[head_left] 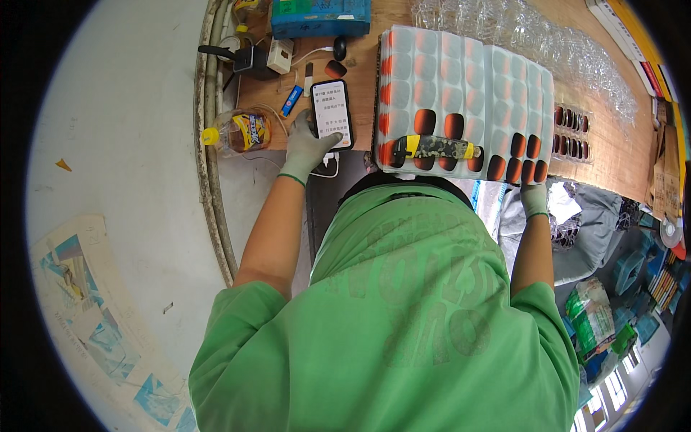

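Observation:
My left hand [308,147], in a pale glove, is at a black smartphone [331,115] whose lit screen shows text. Its thumb lies over the lower screen and the other fingers spread along the phone's left side. At the near right corner of a lens tray [479,93] is my gloved right hand [533,198], its fingers hidden by the tray's edge. Translucent whitish sheets lie over rows of lenses in the tray. Several dark orange-black lenses [425,121] show uncovered along the near side. Across them rests a long yellow and black tool [439,147], worn and speckled.
Left of the phone are a drink bottle [245,132] with a yellow cap, a blue lighter-like object [291,101] and white cables. A blue box [320,18] stands behind. Clear plastic trays [533,50] pile up at the back right; a small lens pack [572,133] lies nearer.

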Demonstrator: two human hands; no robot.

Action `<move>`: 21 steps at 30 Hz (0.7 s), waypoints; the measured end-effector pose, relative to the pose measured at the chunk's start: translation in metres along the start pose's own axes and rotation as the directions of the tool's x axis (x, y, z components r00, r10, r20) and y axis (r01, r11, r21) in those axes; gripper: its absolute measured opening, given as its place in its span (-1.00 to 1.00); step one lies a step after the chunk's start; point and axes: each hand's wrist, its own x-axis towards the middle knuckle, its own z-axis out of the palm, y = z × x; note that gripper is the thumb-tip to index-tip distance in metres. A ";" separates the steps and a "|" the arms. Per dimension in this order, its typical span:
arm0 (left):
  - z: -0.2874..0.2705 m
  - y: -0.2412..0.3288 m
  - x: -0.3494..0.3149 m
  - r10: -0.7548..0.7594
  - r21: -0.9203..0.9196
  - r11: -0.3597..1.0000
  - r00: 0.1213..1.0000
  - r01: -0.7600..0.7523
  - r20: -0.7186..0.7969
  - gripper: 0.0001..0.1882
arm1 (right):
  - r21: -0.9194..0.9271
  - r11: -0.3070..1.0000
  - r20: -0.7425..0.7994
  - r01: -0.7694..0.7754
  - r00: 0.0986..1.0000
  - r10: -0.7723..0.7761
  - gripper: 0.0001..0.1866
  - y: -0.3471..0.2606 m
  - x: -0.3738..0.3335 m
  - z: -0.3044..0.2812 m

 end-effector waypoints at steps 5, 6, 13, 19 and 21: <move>0.007 -0.008 0.008 -0.004 -0.030 1.000 0.997 0.002 -0.075 -0.03 | 0.019 1.000 -0.010 0.005 1.000 -0.005 -0.37 -0.001 0.000 -0.001; 0.001 0.004 0.007 -0.065 -0.093 0.994 0.996 0.059 -0.064 -0.06 | 0.042 0.999 -0.024 0.002 1.000 -0.001 -0.37 -0.007 0.000 -0.003; 0.000 0.023 0.002 -0.123 -0.111 0.988 0.980 0.106 -0.158 -0.13 | 0.104 0.989 0.008 -0.105 0.994 0.105 -0.45 -0.054 -0.004 -0.022; -0.001 0.001 0.003 -0.055 -0.163 0.986 0.997 0.046 -0.049 0.01 | -0.030 0.999 -0.139 0.025 0.990 -0.029 -0.56 -0.019 -0.002 -0.005; 0.004 -0.005 0.002 -0.021 -0.122 0.992 0.998 0.015 -0.051 0.07 | -0.040 0.999 -0.048 -0.007 0.999 0.005 -0.47 -0.013 0.000 -0.004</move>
